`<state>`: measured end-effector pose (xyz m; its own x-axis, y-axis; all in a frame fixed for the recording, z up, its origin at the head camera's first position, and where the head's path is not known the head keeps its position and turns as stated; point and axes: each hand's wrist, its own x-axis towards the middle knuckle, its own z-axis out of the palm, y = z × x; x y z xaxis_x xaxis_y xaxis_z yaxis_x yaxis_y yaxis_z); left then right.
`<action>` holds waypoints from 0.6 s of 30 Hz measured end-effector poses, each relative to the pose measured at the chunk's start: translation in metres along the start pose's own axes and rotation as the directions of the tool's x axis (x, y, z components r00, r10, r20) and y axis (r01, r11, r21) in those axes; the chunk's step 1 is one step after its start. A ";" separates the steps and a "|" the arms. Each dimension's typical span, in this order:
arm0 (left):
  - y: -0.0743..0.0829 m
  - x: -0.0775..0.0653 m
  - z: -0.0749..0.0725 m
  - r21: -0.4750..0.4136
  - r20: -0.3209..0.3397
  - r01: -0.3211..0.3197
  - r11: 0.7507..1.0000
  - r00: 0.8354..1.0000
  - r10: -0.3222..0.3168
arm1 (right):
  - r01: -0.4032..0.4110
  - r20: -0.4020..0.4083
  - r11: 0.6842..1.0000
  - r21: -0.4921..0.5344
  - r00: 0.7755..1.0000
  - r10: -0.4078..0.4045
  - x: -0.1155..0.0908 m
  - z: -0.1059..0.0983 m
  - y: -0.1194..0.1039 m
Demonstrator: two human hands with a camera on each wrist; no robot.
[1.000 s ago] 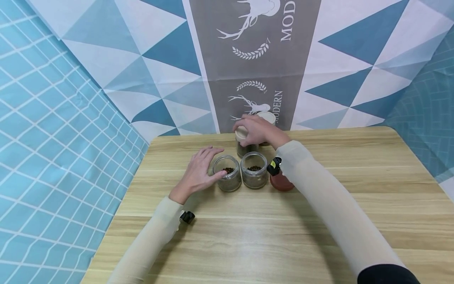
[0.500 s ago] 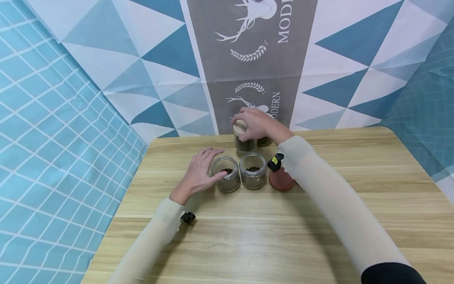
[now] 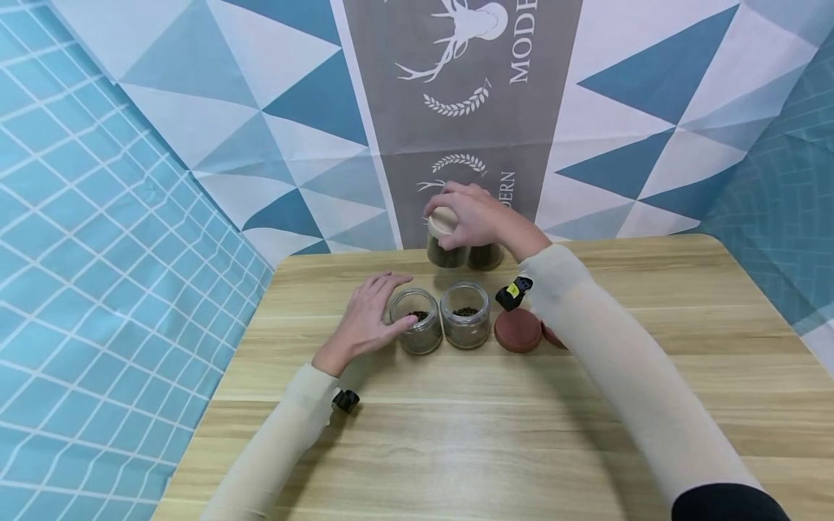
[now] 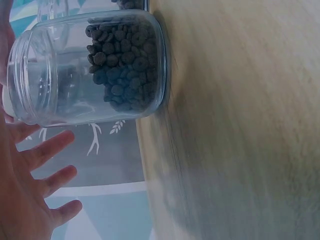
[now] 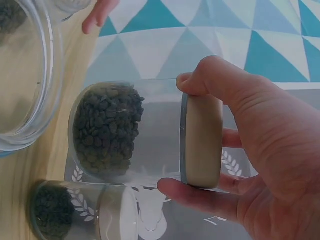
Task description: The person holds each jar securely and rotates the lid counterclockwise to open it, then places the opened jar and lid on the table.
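1. Currently, the right hand (image 3: 472, 215) has its thumb and fingers curled around the beige lid (image 5: 202, 140) of a lidded jar (image 5: 160, 125), near the back edge of the table (image 3: 417, 449). With the grip this high, a loose lid could let the glass and its dark pieces drop; whether the base touches the wood, I cannot tell.
2. A second lidded jar (image 3: 485, 255) stands just beside it. A sideways swing would probably knock the glass together, or push that neighbour towards the back edge.
3. The left hand (image 3: 366, 318) holds nothing; its fingers are spread beside the left uncovered jar (image 3: 422, 340), the thumb by the rim. Contact is unclear. A careless nudge could tip the jar and spill its pieces.
4. The right uncovered jar (image 3: 466, 336) sits very close, so any push might carry across.
5. Below the right wrist, the sleeve (image 3: 619, 369) partly covers the second red lid (image 3: 552, 335), beside the first red lid (image 3: 517, 331). A low forearm could sweep both aside.
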<state>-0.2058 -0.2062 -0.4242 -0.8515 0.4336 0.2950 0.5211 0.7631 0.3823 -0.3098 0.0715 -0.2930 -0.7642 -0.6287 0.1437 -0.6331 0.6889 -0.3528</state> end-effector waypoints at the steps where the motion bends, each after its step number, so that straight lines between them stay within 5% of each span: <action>1: 0.000 0.000 0.000 -0.002 0.000 0.001 1.000 1.000 -0.001 | -0.002 -0.005 1.000 0.006 1.000 0.002 -0.001 -0.001 -0.001; 18: -0.001 -0.002 0.000 0.016 -0.001 0.002 1.000 1.000 -0.002 | 0.015 -0.158 0.996 0.093 0.987 0.000 -0.019 0.008 0.003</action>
<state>-0.2050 -0.2074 -0.4255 -0.8522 0.4317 0.2955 0.5186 0.7713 0.3690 -0.2961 0.0834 -0.3041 -0.7739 -0.5641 0.2878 -0.6304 0.6431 -0.4348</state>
